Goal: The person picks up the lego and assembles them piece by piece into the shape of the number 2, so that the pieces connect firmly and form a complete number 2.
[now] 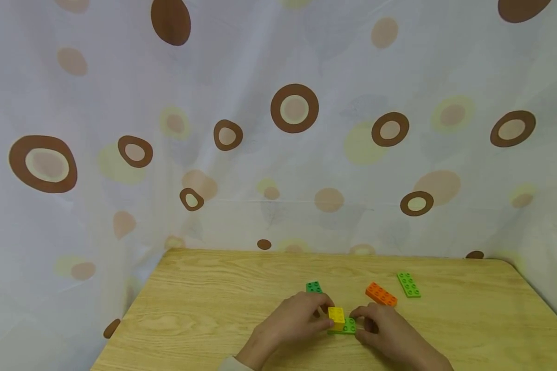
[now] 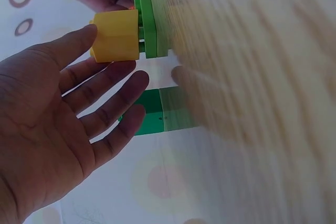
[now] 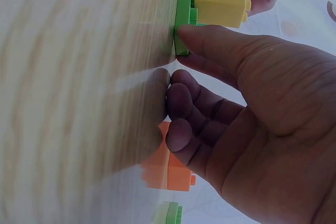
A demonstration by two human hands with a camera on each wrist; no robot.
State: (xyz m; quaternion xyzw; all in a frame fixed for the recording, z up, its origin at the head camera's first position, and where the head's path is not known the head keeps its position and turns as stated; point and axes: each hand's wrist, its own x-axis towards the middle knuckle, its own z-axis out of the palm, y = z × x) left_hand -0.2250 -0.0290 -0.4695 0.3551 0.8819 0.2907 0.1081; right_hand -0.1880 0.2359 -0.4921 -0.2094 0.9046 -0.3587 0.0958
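A yellow brick (image 1: 336,315) is sitting on a flat green plate (image 1: 348,326) on the wooden table (image 1: 204,304), near its front edge. The left hand (image 1: 297,320) is pinching the brick; the right hand (image 1: 384,330) is bracing the plate, apparently with thumb and fingertip (fingers loosely bent). An off-line push could skid the plate toward the orange brick (image 1: 381,294).
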